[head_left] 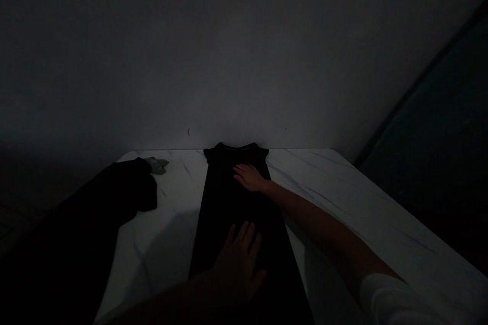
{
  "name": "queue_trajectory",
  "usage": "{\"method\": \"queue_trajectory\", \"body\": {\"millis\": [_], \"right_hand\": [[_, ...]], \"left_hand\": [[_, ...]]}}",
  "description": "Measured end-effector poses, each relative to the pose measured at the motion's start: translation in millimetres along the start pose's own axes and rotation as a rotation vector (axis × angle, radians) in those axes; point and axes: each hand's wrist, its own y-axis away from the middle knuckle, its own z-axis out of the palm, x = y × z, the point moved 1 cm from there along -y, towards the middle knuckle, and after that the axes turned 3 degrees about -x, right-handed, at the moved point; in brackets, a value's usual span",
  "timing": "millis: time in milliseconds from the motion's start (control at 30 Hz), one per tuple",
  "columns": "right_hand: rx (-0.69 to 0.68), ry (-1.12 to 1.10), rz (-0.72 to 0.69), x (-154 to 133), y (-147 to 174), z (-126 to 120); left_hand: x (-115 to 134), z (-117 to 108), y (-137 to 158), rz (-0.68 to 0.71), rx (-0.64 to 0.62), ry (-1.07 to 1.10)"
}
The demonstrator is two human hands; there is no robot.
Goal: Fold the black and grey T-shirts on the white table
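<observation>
A long black garment [224, 203] with a round neckline and short sleeves lies flat on the table, its neck end toward the wall. On its upper part rests my right hand [249, 177], palm down with fingers stretched to the left. Lower on the same garment is my left hand [240, 259], fingers spread and pointing away from me; in the dim light I cannot tell whether it presses on the cloth. Neither hand grips anything. The garment's lower end runs out of view at the bottom.
The white table [343, 203] has bluish veins and meets a grey wall [244, 51] at the back. Another dark cloth [114, 188] hangs over the table's left side, with a small greyish piece of fabric [157, 165] beside it. A dark greenish surface [438, 127] slants along the right.
</observation>
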Motion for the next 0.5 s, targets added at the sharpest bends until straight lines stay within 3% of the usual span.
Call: {"method": "queue_trajectory", "body": {"millis": [167, 267, 333, 400, 467, 500], "right_hand": [[-0.124, 0.055, 0.073, 0.9, -3.0, 5.4], [-0.142, 0.072, 0.098, -0.1, -5.9, 1.4], [-0.151, 0.074, 0.109, -2.2, -5.0, -1.3], [-0.153, 0.071, 0.123, -6.5, -1.2, -3.8], [-0.111, 0.083, 0.101, -13.1, 5.5, -6.5], [-0.091, 0.094, 0.077, -16.6, 10.0, -8.2]], "left_hand": [[12.3, 28.8, 24.0, 0.047, -0.093, -0.004], [11.5, 55.2, 26.5, 0.084, -0.061, -0.17], [11.1, 74.8, 25.5, 0.169, 0.193, -0.411], [13.6, 93.0, 25.4, 0.251, 0.618, -0.629], [18.5, 109.8, 29.1, 0.287, 0.963, -0.696], [21.3, 118.0, 33.4, 0.31, 1.048, -0.67]]}}
